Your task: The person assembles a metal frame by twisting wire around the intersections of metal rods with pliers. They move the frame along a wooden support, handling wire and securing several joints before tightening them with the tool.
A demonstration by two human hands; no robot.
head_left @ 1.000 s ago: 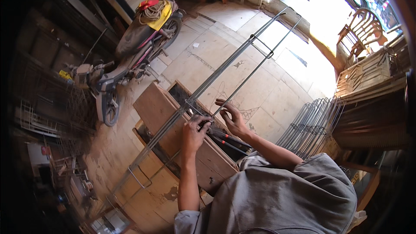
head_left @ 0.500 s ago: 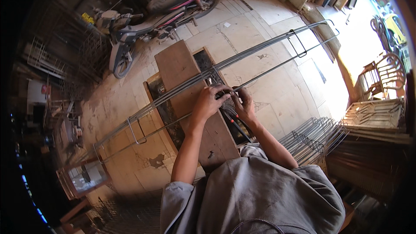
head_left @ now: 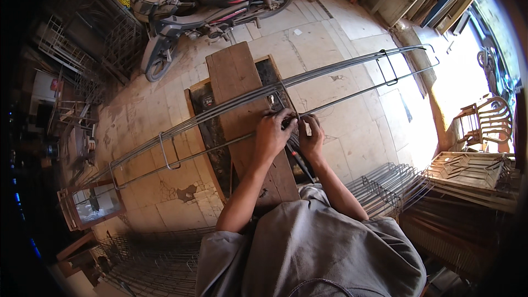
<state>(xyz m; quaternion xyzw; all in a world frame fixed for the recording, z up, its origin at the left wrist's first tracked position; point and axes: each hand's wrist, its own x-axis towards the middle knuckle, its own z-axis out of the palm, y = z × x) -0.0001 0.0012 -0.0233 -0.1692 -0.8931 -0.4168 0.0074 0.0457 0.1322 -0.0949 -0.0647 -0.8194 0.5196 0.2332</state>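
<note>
Hands crowded at one joint on a long, springy rebar cage

Forearms come up from the lower edge over a grey shirt and meet above the wooden tabletop [head_left: 242,77]. The left hand [head_left: 270,135] lies palm-down with its fingers curled over the near bar of the rebar cage [head_left: 242,102]; whether they pinch a tie wire or just press the steel I cannot tell. The right hand [head_left: 312,137] sits just beside it, fingers bent close around something small at the same joint, too hidden to name. A dark-handled tool [head_left: 301,164] lies on the tabletop under the right wrist.

Risks, as I judge them, start at that joint. Both sets of fingers work between bars that nearly touch, so a bar shifting sideways could nip them, and any cut wire end could prick a fingertip. The tool rests close to the edge of the board; a nudge from the wrist could send it to the floor [head_left: 341,49].

Farther out, the cage runs well past the tabletop on both sides, resting only on its middle. One stirrup [head_left: 169,151] hangs on the left span, another stirrup [head_left: 388,66] on the far right. Weight pressed on the middle could make the free ends swing or let the whole cage roll off the board. Beyond, a parked motorbike [head_left: 214,5] stands near the tabletop's far end, and stacked wire frames [head_left: 385,187] lie close on the right, both in reach of a swinging bar.
</note>
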